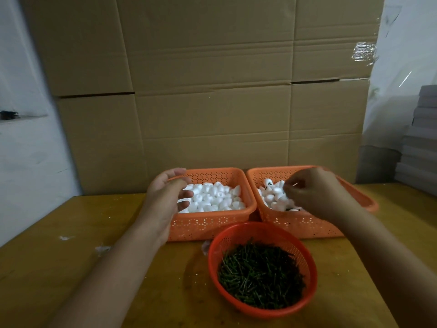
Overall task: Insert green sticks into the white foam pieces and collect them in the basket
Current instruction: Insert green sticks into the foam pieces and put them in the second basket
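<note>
Behind, cardboard boxes (212,91) wall off both orange baskets (246,204).

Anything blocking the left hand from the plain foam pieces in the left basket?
Nothing visible. The left hand hovers open over the left basket, right above the exposed foam pieces.

Open tabletop (71,268) left of round stick basket (261,234); two rectangular baskets (208,227) touching behind.
</note>
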The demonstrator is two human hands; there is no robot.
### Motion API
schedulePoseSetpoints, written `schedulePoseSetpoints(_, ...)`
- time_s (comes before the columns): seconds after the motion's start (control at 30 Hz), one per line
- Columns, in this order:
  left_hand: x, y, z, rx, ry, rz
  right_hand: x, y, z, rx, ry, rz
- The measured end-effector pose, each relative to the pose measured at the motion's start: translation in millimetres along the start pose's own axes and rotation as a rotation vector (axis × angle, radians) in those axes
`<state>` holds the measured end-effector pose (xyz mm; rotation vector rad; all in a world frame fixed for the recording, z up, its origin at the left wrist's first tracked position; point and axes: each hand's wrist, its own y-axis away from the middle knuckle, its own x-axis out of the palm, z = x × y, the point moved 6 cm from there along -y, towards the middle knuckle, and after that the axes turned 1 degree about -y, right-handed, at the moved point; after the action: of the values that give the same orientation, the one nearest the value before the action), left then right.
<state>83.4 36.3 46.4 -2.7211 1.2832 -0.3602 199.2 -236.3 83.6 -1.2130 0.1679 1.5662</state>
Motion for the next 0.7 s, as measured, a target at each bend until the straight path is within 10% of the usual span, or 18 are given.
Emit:
schedulePoseSetpoints(0.27,-47.3,-31.3,-15.0,0.196,-0.544,-0.052,64.6,62.1,65.0,-0.377,0.174,0.876)
schedulePoseSetpoints(0.7,-10.5,-59.0,4.8,0.183,-1.586,0.255,84.0,72.7,52.3,-0.285,0.304,1.055)
